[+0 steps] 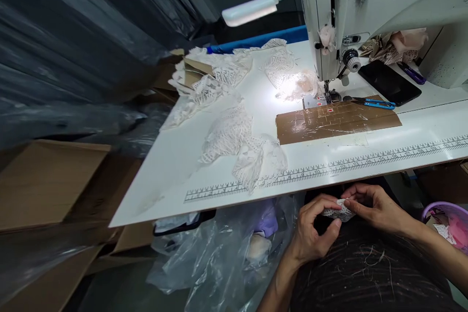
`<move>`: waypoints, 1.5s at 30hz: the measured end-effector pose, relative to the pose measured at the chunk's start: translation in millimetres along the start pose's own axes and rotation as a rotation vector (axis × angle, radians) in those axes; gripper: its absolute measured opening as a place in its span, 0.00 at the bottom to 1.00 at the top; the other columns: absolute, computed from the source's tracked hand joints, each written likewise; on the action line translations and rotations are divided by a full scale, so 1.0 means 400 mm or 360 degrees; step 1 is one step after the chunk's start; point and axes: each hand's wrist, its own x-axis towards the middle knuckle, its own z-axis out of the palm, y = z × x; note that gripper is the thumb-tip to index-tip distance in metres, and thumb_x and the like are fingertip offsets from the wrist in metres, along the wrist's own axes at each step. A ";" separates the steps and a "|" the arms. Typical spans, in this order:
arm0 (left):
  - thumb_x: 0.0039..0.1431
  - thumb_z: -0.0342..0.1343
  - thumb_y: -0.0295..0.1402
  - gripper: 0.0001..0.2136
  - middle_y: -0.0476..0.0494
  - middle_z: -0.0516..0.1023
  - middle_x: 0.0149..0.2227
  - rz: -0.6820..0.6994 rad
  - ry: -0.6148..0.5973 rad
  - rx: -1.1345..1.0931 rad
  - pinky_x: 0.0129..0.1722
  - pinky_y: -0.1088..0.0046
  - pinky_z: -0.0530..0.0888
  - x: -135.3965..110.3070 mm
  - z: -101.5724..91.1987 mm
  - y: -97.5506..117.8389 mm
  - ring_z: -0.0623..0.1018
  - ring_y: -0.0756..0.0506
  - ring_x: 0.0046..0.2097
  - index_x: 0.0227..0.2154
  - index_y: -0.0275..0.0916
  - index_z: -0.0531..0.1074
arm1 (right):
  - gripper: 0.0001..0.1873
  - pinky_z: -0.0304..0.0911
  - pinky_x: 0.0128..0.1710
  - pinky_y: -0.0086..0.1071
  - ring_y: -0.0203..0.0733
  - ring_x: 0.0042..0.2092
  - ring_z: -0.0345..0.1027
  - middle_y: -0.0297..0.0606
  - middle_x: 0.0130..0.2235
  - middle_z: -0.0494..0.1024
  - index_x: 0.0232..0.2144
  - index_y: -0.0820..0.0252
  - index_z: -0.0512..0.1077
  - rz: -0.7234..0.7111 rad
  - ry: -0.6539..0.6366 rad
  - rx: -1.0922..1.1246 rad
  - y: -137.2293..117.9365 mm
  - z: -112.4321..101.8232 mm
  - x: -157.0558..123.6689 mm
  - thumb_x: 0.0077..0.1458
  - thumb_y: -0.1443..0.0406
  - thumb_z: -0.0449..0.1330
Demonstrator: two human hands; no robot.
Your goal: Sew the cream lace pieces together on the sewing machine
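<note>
Over my lap, below the table's front edge, both hands hold a small piece of white lace [341,211]. My left hand [315,228] grips its left end between fingers and thumb. Thumb and fingers of my right hand [370,207] pinch the right end. On the table above lie more white lace pieces [228,131], some near the front edge and others further back. A sewing machine [325,19] stands at the right, with pale lace [302,85] lying beside its needle.
Brown tape [336,122] covers the machine bed front, with blue thread snips [375,103] on it. A black phone [389,83] lies behind. A lamp [250,9] hangs above. Cardboard boxes [47,180] stand left, clear plastic [215,248] below, and a purple basket [448,207] at right.
</note>
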 end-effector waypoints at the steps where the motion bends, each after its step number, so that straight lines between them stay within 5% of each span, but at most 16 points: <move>1: 0.51 0.57 0.33 0.09 0.41 0.76 0.35 -0.0151 0.0040 -0.0136 0.38 0.71 0.73 0.000 0.004 -0.003 0.76 0.46 0.37 0.35 0.37 0.72 | 0.24 0.64 0.35 0.34 0.39 0.33 0.67 0.38 0.31 0.75 0.35 0.62 0.71 -0.0010 0.0004 0.0027 0.000 0.002 -0.002 0.51 0.46 0.60; 4: 0.49 0.62 0.41 0.18 0.42 0.77 0.35 -0.0613 0.0078 -0.0500 0.36 0.73 0.72 0.003 0.020 -0.015 0.76 0.46 0.36 0.40 0.36 0.70 | 0.23 0.63 0.35 0.33 0.39 0.34 0.67 0.38 0.32 0.74 0.35 0.63 0.70 -0.0069 0.0037 0.0071 0.004 0.010 -0.008 0.52 0.47 0.60; 7: 0.46 0.64 0.46 0.20 0.45 0.76 0.30 -0.0804 -0.0002 -0.0722 0.35 0.74 0.70 0.007 0.032 -0.023 0.74 0.48 0.33 0.34 0.34 0.72 | 0.22 0.62 0.33 0.32 0.38 0.32 0.66 0.37 0.31 0.73 0.36 0.62 0.68 -0.0106 0.0086 0.0015 0.016 0.011 -0.013 0.55 0.48 0.58; 13: 0.45 0.64 0.45 0.18 0.50 0.71 0.25 -0.0828 0.0130 -0.0836 0.30 0.78 0.65 0.012 0.024 -0.012 0.67 0.53 0.28 0.26 0.34 0.71 | 0.21 0.64 0.40 0.38 0.42 0.38 0.68 0.41 0.35 0.74 0.40 0.61 0.68 -0.0140 0.0170 -0.0209 0.020 -0.028 -0.023 0.57 0.49 0.55; 18: 0.47 0.63 0.48 0.19 0.51 0.68 0.22 -0.0898 0.0043 -0.0712 0.24 0.80 0.61 0.014 0.010 0.000 0.63 0.54 0.24 0.27 0.33 0.71 | 0.23 0.62 0.36 0.36 0.40 0.35 0.64 0.39 0.35 0.72 0.40 0.60 0.69 -0.0109 -0.0035 -0.0231 0.006 -0.041 -0.023 0.55 0.47 0.57; 27: 0.43 0.64 0.48 0.21 0.49 0.70 0.23 -0.0869 -0.0005 -0.0540 0.25 0.79 0.63 0.022 0.012 0.012 0.65 0.53 0.25 0.28 0.33 0.73 | 0.30 0.50 0.26 0.29 0.32 0.25 0.51 0.29 0.23 0.61 0.26 0.60 0.63 -0.0023 -0.0076 0.0097 0.007 -0.003 0.006 0.47 0.39 0.59; 35: 0.46 0.61 0.46 0.18 0.53 0.63 0.20 -0.0794 -0.0236 -0.0444 0.23 0.79 0.59 0.043 0.009 0.037 0.60 0.55 0.23 0.21 0.33 0.69 | 0.29 0.47 0.22 0.27 0.32 0.24 0.46 0.27 0.23 0.55 0.27 0.59 0.58 -0.0077 -0.0024 0.0056 -0.008 0.044 -0.029 0.53 0.39 0.51; 38: 0.46 0.61 0.43 0.16 0.54 0.59 0.18 -0.0673 -0.0314 -0.0456 0.22 0.79 0.56 0.046 -0.003 0.042 0.57 0.55 0.22 0.20 0.34 0.67 | 0.20 0.47 0.22 0.27 0.32 0.23 0.48 0.28 0.23 0.55 0.27 0.58 0.57 -0.0317 0.0093 -0.0197 -0.009 0.063 -0.044 0.63 0.50 0.46; 43: 0.40 0.63 0.40 0.15 0.54 0.57 0.18 -0.0746 -0.0352 -0.0856 0.20 0.79 0.54 0.031 -0.006 0.051 0.56 0.56 0.21 0.17 0.35 0.64 | 0.08 0.48 0.29 0.33 0.36 0.26 0.55 0.32 0.25 0.62 0.28 0.58 0.57 -0.1374 0.0771 -0.1264 0.031 0.036 -0.019 0.59 0.72 0.47; 45: 0.38 0.63 0.39 0.15 0.55 0.57 0.17 -0.0822 -0.0326 -0.0992 0.19 0.80 0.53 0.022 -0.004 0.053 0.55 0.56 0.21 0.16 0.35 0.63 | 0.09 0.49 0.30 0.34 0.35 0.25 0.55 0.30 0.24 0.61 0.28 0.58 0.57 -0.1412 0.0897 -0.1414 0.051 0.011 -0.010 0.58 0.73 0.48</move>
